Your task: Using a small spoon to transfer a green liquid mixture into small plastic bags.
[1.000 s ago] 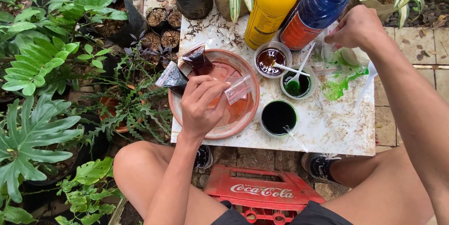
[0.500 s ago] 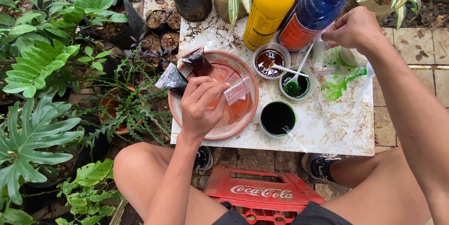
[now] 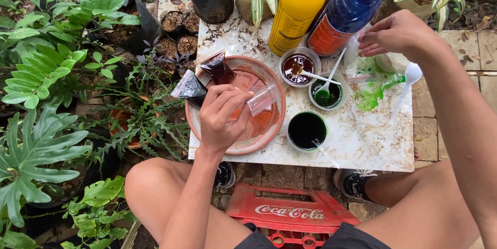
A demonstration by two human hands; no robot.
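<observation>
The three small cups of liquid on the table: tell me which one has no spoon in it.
The cup of very dark liquid nearest the person, at the table's front edge. The brown cup and the green cup behind it each hold a white spoon.

The person's 2 bare arms reach forward from a seated pose, with both knees bent and spread below. The left hand (image 3: 221, 117) is held palm down, wrist slightly bent, its fingers (image 3: 228, 95) curled together and pinched at the tips. The left forearm runs up from the lower middle. The right hand (image 3: 397, 34) is raised farther out, fingers loosely bent and pointing left, thumb underneath. The right forearm slants down to the lower right corner.
</observation>
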